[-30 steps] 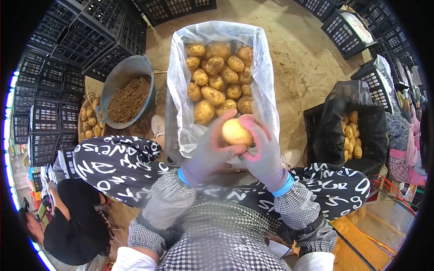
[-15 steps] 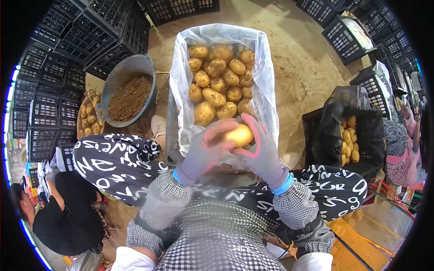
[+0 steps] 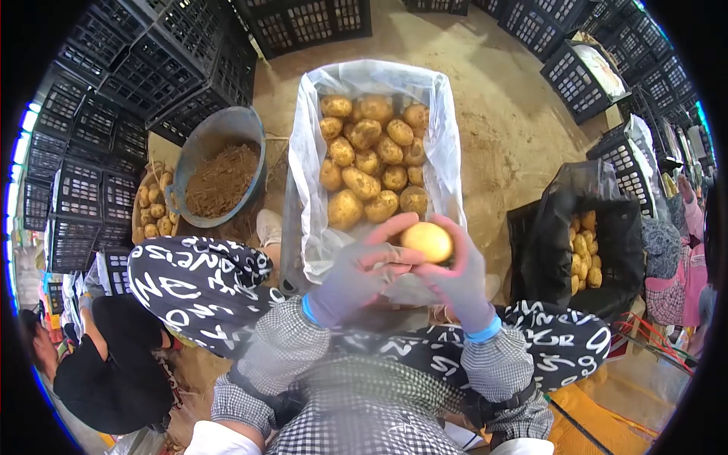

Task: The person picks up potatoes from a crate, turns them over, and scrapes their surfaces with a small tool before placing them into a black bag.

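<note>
A smooth yellow potato (image 3: 427, 243) is held up in front of me, above the near end of a lined crate. My right hand (image 3: 461, 282), in a grey glove, grips it from the right with thumb below and fingers along the far side. From the left, my gloved left hand (image 3: 356, 274) has its fingertips and thumb against the same potato. Beyond the hands, the crate's white plastic liner (image 3: 446, 152) surrounds several soil-marked potatoes (image 3: 362, 178). The crate's near end is partly hidden by my hands.
A blue-grey tub (image 3: 259, 163) of soil stands to the left, beside a container of potatoes (image 3: 155, 208). To the right is a black-lined crate (image 3: 610, 250) holding potatoes. Black crates (image 3: 163, 57) are stacked around. Another person (image 3: 114, 364) sits at the lower left.
Both hands have moved slightly right and nearer to me with the potato, which now appears rounder and turned. The view has shifted a little, so the crate sits lower.
</note>
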Demonstrator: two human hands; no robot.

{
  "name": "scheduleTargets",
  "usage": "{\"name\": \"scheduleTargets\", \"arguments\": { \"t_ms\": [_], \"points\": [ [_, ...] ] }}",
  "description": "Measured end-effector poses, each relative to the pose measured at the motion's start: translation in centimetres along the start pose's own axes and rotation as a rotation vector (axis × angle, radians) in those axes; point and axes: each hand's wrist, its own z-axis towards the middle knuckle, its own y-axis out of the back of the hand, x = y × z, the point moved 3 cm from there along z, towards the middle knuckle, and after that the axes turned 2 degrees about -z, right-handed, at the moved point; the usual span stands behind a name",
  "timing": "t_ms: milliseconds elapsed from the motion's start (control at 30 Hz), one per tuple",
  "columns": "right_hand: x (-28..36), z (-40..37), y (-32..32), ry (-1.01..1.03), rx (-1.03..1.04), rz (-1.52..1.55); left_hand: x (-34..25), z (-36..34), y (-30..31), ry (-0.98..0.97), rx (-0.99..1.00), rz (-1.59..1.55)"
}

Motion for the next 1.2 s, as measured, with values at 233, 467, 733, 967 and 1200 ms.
{"name": "scheduleTargets", "arguments": {
  "t_ms": [233,467,733,967,1200],
  "points": [
    [-5.9,1.9,17.4,0.053,-0.750,0.994,7.4,9.6,6.3,0.340,-0.220,0.450],
    [-5.2,0.9,23.9,0.076,-1.089,0.006,12.9,24.6,8.3,0.311,-0.239,1.283],
    [-3.8,2.1,17.8,0.148,-0.688,0.798,16.6,30.0,11.9,0.197,0.168,1.623],
    [-0.9,3.0,6.8,-0.014,-0.230,0.255,2.7,16.1,5.9,0.365,0.037,0.108],
    [0.4,2.9,-1.3,-0.046,0.071,0.087,-0.9,6.1,0.8,0.387,-0.166,-0.568]
  ]
}}
